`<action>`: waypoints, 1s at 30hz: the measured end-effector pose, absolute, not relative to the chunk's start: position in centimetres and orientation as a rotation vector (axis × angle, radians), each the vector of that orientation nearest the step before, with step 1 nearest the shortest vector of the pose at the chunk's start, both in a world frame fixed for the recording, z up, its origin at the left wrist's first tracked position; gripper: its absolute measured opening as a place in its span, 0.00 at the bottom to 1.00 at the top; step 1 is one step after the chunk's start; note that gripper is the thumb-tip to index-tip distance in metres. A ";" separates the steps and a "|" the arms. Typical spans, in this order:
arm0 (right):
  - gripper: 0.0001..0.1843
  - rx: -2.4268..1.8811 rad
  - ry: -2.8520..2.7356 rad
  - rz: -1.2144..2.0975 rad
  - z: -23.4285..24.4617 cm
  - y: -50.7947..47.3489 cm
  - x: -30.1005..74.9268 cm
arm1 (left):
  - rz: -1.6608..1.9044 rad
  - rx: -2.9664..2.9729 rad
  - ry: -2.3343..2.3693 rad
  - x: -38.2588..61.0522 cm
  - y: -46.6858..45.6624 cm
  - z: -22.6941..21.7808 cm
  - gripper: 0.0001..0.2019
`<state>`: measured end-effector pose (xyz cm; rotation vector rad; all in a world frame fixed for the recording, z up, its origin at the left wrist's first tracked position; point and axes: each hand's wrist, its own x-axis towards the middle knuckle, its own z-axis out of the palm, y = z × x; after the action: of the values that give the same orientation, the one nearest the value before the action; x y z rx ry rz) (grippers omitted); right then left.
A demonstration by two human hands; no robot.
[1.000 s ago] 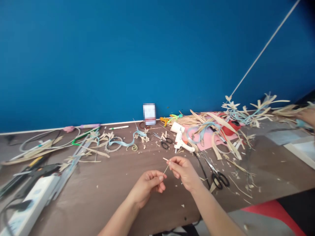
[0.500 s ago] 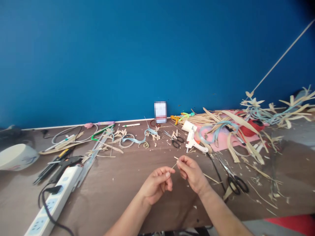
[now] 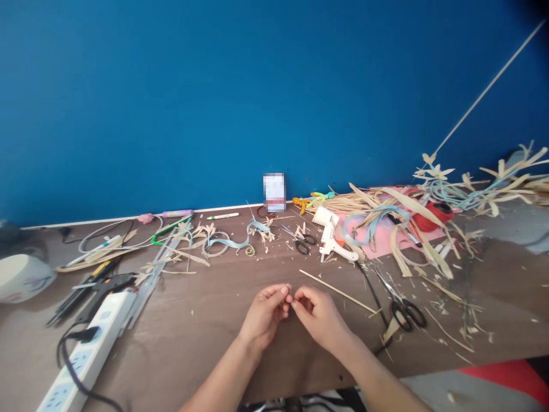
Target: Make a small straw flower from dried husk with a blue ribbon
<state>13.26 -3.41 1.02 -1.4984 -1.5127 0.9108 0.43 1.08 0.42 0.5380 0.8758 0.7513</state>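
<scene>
My left hand (image 3: 266, 313) is closed in a pinch, thumb against forefinger, above the brown table. Beside it, my right hand (image 3: 321, 317) is also pinched, its fingertips close to or touching those of the left. Whatever lies between the fingertips is too small to make out. A thin pale stick (image 3: 338, 290) lies slantwise on the table just beyond my right hand. Black-handled scissors (image 3: 407, 313) rest open to the right of that hand. A white glue gun (image 3: 334, 243) lies farther back, near a smaller pair of scissors (image 3: 302, 240).
Dried leaf strips (image 3: 369, 200) and pink paper (image 3: 381, 243) are heaped at the right, with a red object (image 3: 434, 217). Left are a power strip (image 3: 90, 355), a dark glue gun (image 3: 105, 292) and a white bowl (image 3: 23, 277). A blue wall (image 3: 214, 103) rises behind.
My hands have drawn together and lower, the right one coming left. The thin strand that showed between them is no longer discernible. More of the stick on the table shows. The view shifted slightly.
</scene>
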 end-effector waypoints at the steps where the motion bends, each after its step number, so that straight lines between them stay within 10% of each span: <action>1: 0.07 -1.494 -1.552 0.875 1.3 -3.5 13.2 | 0.749 0.565 0.894 0.4 1.1 0.3 0.13; 30: 0.05 -1.420 -1.165 1.237 0.4 -2.6 13.5 | 0.776 1.265 1.095 0.3 0.3 0.1 0.12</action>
<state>13.48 -2.56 0.38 -1.4198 -1.1654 1.2367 0.28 0.34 0.09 1.2646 1.0951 0.7756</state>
